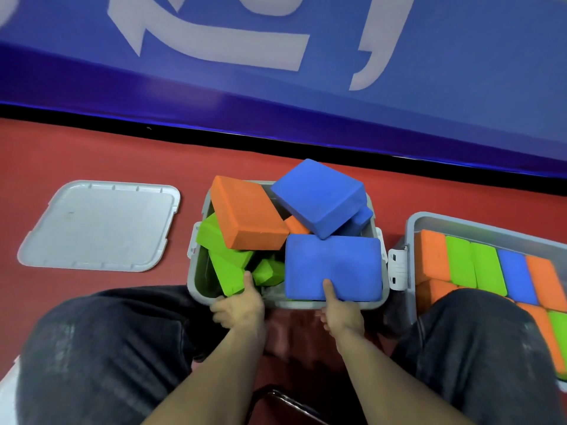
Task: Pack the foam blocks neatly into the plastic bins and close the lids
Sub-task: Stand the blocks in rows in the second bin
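Both knees (101,354) in dark trousers are framing the view from below, and between them 2 bare forearms are reaching to the near rim of the middle bin (194,273), which is sitting on the red floor (92,148) against the blue wall banner (306,96). Its load is lying jumbled, and 3 blocks are standing proud of the rim, so I judge the step in hand to be reseating them on edge in rows, as in the right bin (412,222), where orange, green and blue blocks are already standing packed side by side. The right hand (340,314) is gripping the near blue block (333,266), thumb on top; the fingers beneath are hidden. The left hand (241,305) is touching a green block (228,276) with its thumb, the other fingers curling over the rim; a true grip I cannot tell. Lifting the far blue block (319,196) and orange block (247,216) out first would be freeing space below. The lid (101,225) is lying apart on the floor to the left. The right bin is being cut off by the frame edge and a knee, its lid unseen.
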`<action>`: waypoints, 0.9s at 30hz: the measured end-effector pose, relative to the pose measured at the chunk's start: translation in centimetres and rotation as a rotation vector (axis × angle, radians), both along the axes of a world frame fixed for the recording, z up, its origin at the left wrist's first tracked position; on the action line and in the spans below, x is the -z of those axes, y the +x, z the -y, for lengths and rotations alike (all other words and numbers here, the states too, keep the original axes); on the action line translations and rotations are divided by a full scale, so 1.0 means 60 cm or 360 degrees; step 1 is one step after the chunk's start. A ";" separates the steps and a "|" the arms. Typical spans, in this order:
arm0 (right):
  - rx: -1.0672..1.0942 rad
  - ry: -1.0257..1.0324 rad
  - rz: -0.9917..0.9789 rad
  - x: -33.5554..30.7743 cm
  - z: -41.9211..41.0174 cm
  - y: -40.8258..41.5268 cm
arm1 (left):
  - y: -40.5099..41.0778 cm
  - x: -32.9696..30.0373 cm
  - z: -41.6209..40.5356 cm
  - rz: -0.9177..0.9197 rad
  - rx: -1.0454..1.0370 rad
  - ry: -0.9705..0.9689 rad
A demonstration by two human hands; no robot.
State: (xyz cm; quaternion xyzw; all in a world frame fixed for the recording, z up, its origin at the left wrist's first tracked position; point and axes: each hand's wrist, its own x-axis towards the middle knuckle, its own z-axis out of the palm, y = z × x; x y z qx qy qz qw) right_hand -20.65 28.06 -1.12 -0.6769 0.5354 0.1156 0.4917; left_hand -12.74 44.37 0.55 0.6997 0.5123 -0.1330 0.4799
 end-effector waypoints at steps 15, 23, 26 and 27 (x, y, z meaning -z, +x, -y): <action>-0.1119 -0.0435 0.0489 -0.192 -0.075 0.138 | 0.216 -0.179 -0.145 0.0622 0.0945 -0.0160; -0.1636 -0.0576 0.0415 -0.173 -0.061 0.276 | 0.276 -0.120 -0.145 0.0127 0.0927 -0.0350; -0.1809 -0.0474 0.0415 -0.142 -0.064 0.312 | 0.291 -0.113 -0.140 -0.0071 0.0880 -0.0621; -0.1859 -0.0451 0.0410 -0.131 -0.066 0.317 | 0.293 -0.116 -0.137 -0.0115 0.0842 -0.0708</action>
